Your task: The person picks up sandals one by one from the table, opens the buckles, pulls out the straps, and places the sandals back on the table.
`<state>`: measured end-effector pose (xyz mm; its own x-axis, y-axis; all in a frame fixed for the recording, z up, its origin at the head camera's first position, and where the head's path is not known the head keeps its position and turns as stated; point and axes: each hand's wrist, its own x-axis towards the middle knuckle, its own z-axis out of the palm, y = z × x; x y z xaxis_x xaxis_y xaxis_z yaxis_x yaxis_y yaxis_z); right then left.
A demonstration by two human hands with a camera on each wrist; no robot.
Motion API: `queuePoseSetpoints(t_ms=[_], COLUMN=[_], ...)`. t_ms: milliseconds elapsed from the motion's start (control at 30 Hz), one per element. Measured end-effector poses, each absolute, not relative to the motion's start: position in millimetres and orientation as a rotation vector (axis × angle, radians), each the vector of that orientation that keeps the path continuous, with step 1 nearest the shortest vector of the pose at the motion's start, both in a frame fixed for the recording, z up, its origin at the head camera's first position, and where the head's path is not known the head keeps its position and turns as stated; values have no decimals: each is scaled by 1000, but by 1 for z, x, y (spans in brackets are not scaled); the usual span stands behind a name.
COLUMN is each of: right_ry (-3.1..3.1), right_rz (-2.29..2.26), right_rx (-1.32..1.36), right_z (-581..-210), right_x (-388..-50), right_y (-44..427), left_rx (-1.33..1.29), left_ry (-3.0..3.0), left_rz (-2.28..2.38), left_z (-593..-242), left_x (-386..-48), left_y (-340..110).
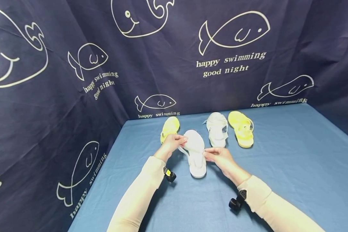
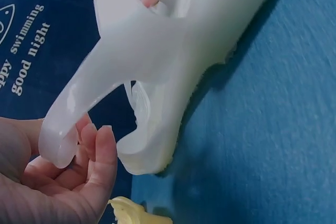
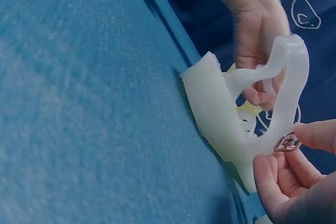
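A white sandal (image 1: 195,143) with a loose back strap is between my two hands, over the blue cloth. My left hand (image 1: 171,143) is at its left side; the left wrist view shows the strap's end between thumb and fingers of that hand (image 2: 68,182). On the other side, my right hand (image 1: 220,158) pinches the sandal's edge. In the right wrist view, thumb and fingers of the right hand (image 3: 304,177) close on a small shiny metal buckle (image 3: 287,142) on the strap. The sandal's sole (image 3: 207,103) is tilted up sideways there.
Another white sandal (image 1: 217,124) lies behind, beside a yellow sandal (image 1: 240,127) on the right. A second yellow sandal (image 1: 171,124) lies behind the left hand, partly hidden. Dark printed fabric (image 1: 162,77) hangs behind the blue cloth (image 1: 278,161) and on its left.
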<state>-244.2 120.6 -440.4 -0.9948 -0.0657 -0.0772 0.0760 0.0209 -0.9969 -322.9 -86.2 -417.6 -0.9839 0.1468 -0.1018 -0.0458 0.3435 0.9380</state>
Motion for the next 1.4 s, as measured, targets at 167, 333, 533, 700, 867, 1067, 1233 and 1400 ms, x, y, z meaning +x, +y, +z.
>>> queuePoseSetpoints(t_ms=[167,333,533,700,867,1067,1233,1400], right_ry=[2284,2386,2472,2493,2486,2497,2492,2488], right_rz=[-2066,-2005,-1931,-1908,-1872,-1846,-1825,-1817], right_rx=[22,31,-13,-38,-5,3,-17,-23], right_z=[-442,-440,-438,-439,-438,-433,-432,-434], right_x=[-244,-243,-243,-243,-238,-229,-222,-218], right_y=[117,115,112,110,108,106,104,104], left_rx=[125,163,112,135,122,98,99,132], left_ry=[2439,2442,2518,2540,2495,2564,2634,2774], left_rz=[1738,1757,1679,1663,1678,1603,1519,1350], left_z=[-414,-408,-398,-389,-383,-391,-399,-403], left_x=[-322,-321,-329,-335,-341,-354,-353,-352], left_y=[-78,-72,-63,-58,-51,-41,-38,-35])
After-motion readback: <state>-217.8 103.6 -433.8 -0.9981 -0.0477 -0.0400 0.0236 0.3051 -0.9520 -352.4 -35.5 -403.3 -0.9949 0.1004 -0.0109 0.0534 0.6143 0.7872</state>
